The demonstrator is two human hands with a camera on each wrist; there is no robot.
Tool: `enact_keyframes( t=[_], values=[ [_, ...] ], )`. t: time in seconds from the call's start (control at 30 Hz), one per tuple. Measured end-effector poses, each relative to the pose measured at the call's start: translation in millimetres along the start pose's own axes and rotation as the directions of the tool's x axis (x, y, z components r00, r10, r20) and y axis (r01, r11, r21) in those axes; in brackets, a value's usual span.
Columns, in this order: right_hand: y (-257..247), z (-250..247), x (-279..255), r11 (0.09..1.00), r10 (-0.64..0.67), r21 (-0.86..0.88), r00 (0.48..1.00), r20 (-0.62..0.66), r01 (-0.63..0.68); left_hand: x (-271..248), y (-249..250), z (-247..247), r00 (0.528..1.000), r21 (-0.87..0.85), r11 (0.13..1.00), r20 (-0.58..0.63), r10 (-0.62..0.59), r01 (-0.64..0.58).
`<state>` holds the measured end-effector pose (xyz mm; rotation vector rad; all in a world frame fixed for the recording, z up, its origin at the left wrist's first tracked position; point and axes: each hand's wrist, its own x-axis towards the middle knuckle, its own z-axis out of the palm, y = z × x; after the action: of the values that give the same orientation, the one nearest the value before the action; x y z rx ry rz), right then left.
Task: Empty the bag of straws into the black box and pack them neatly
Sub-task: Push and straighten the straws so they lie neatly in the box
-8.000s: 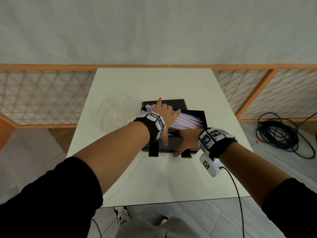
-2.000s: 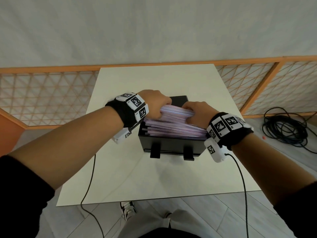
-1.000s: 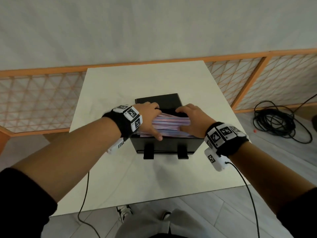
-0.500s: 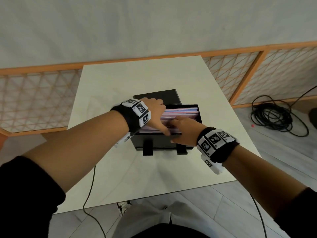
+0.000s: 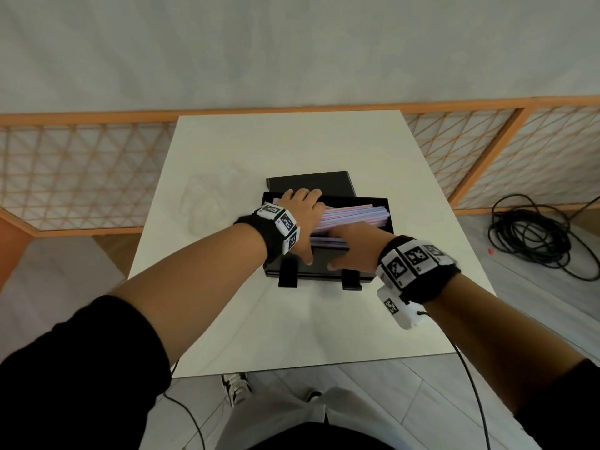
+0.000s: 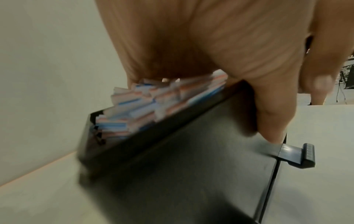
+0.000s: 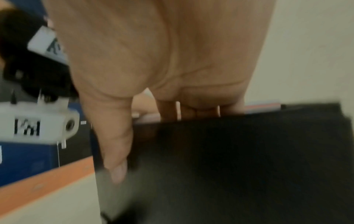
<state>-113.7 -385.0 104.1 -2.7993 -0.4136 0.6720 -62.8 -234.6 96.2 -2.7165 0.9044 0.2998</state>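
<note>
1. The black box [image 5: 324,267] sits on the white table [image 5: 292,319], under both hands.
2. Pink, blue and white straws [image 5: 354,216] fill it, lying flat.
3. The left hand [image 5: 302,216] presses the straws with loose fingers, thumb down the front wall.
4. The right hand [image 5: 354,245] does the same beside it.

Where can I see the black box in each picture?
Head view: the black box sits mid-table, both hands on it.
Left wrist view: the box fills the lower middle, straws poking above its rim.
Right wrist view: the box fills the lower right, under the fingers.
Shared landmark: the pink and blue straws inside it.
</note>
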Motion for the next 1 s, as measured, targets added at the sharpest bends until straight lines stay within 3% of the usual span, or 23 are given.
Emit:
enact_keyframes(
  t=[0.07,0.17,0.23,0.43,0.57,0.83,0.93,1.0],
  values=[
    [1,-19,-7,0.999,-0.031,0.025,0.999,-0.042,0.032,0,0,0,1.000,0.010,1.000,0.019,-0.013,0.013],
    [9,-46,-15,0.999,-0.014,0.042,0.973,-0.231,0.024,0,1,0,0.999,0.008,1.000,0.044,-0.031,0.030],
    [19,-53,-14,0.999,0.010,0.052,0.957,-0.291,0.005,-1,2,-2,0.998,0.011,1.000,0.051,-0.028,0.027],
    [33,-29,-5,0.999,-0.008,-0.043,0.991,-0.131,0.002,-3,2,-4,1.000,0.014,1.000,0.025,-0.017,0.017],
    [29,-15,4,0.998,0.050,0.042,0.993,-0.106,-0.045,-2,2,-2,1.000,0.021,1.000,0.009,-0.009,0.009],
    [18,-2,19,0.990,0.132,-0.022,0.977,-0.170,-0.138,-3,2,4,1.000,0.029,0.999,0.003,-0.013,0.013],
    [21,-13,14,0.987,0.136,0.104,0.979,-0.155,-0.120,-3,3,6,1.000,0.022,0.999,-0.004,-0.029,0.029],
    [16,-28,6,0.898,0.182,0.430,0.967,-0.180,-0.089,-2,3,7,0.999,0.019,0.999,0.012,-0.036,0.036]
  ],
)
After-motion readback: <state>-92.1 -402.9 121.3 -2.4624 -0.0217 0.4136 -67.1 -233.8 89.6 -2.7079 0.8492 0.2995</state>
